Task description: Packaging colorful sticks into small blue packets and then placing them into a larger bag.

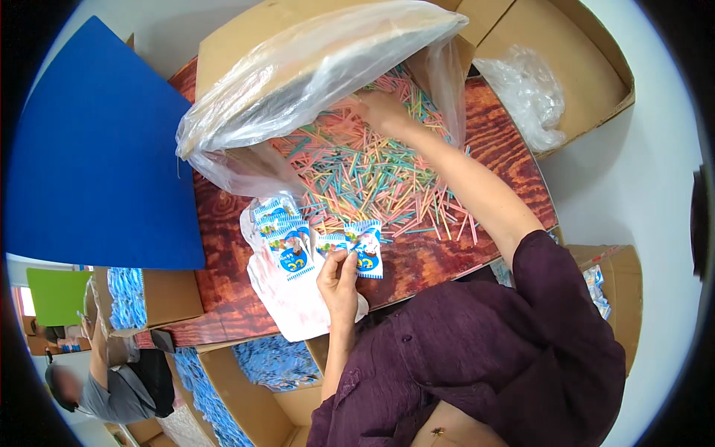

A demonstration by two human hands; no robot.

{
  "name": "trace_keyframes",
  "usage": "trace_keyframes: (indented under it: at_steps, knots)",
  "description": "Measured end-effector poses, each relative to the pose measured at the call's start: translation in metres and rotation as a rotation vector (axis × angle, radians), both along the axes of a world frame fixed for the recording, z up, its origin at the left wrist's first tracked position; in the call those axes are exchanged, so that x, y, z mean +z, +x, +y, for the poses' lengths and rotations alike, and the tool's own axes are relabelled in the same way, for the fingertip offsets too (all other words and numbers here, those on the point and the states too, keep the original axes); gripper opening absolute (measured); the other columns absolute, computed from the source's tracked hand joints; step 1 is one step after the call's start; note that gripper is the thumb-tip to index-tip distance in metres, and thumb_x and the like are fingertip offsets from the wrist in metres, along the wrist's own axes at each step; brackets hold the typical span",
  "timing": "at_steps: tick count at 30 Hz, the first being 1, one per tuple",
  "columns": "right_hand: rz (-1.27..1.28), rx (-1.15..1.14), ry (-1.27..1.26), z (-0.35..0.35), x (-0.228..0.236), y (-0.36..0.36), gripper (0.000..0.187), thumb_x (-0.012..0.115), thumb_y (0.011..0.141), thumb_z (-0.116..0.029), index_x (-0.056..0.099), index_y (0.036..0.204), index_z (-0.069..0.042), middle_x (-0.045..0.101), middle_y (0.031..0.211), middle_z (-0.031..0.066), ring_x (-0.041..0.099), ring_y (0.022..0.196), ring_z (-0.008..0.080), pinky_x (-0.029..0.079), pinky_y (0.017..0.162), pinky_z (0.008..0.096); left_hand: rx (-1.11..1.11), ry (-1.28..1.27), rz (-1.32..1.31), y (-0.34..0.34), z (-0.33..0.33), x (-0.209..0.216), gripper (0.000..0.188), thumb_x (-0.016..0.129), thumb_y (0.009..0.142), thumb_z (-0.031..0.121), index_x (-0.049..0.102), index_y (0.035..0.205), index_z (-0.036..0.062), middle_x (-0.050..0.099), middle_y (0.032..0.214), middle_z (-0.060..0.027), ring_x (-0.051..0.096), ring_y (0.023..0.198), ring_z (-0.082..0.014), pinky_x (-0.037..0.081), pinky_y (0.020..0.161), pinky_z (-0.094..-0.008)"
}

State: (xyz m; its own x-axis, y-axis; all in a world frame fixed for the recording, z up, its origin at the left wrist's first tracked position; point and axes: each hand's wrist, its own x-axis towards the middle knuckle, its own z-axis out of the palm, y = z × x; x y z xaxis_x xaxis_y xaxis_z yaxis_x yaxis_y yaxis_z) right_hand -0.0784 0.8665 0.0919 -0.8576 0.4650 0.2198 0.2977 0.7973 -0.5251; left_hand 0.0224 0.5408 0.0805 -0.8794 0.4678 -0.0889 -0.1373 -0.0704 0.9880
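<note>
My left hand (339,287) pinches a small blue-and-white packet (366,249) between thumb and fingers, close to the table's near edge. Beside it, several similar packets (289,249) lie on a white cloth (298,305). My right arm stretches forward, and my right hand (381,113) reaches into a heap of thin pink, yellow, green and blue sticks (365,171). Its fingertips are blurred among the sticks, so what they grasp is unclear. The heap spills out of a carton (246,52) lined with a clear plastic bag (320,63).
An open carton (588,67) with crumpled clear plastic (525,97) stands at the far right. A large blue panel (104,149) rises at the left. Below the table's edge, cartons hold many blue packets (275,361). Another person (123,387) works at the lower left.
</note>
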Motion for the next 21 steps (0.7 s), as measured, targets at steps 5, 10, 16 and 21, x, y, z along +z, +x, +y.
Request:
trace_keyframes:
  at_steps: [5,10,16,21]
  knots:
    - [-0.041,0.109,-0.574,0.01,0.016,0.005,0.026,0.053,0.094,-0.031,0.066,0.102,-0.01,0.069,0.088,0.0118,0.068,0.071,0.0212,0.049,0.057,0.035,0.005,0.023,-0.013,-0.001,-0.002,-0.006,0.004,0.063,0.089,0.003,0.062,0.09,-0.001,0.059,0.081,0.0016,0.051,0.073,-0.0034,0.042,0.064,-0.0184]
    - [-0.045,0.217,-1.058,0.01,0.027,0.037,0.042,0.053,0.096,-0.028,0.049,0.13,-0.003,0.069,0.103,0.009,0.066,0.078,0.0105,0.044,0.052,0.0244,0.035,0.043,-0.033,-0.001,-0.005,-0.009,0.004,0.062,0.09,0.004,0.062,0.093,0.0006,0.063,0.085,0.0004,0.056,0.076,-0.0052,0.045,0.069,-0.0203]
    - [0.14,0.292,-0.984,0.013,0.025,0.058,0.03,0.053,0.096,-0.025,0.057,0.108,0.002,0.069,0.095,0.0129,0.068,0.076,0.0157,0.046,0.056,0.0264,0.036,0.052,-0.074,-0.005,-0.007,-0.01,0.006,0.063,0.089,0.002,0.063,0.094,-0.0019,0.062,0.085,0.0004,0.055,0.076,-0.005,0.044,0.067,-0.0195]
    - [0.025,0.232,-1.316,0.005,0.038,0.081,0.029,0.053,0.097,-0.022,0.057,0.11,0.004,0.059,0.077,0.0029,0.054,0.06,0.0083,0.037,0.049,0.0219,0.048,0.056,-0.045,-0.006,0.004,0.0,0.005,0.062,0.09,0.005,0.063,0.092,0.0009,0.063,0.082,0.0004,0.055,0.072,-0.0049,0.042,0.065,-0.0194]
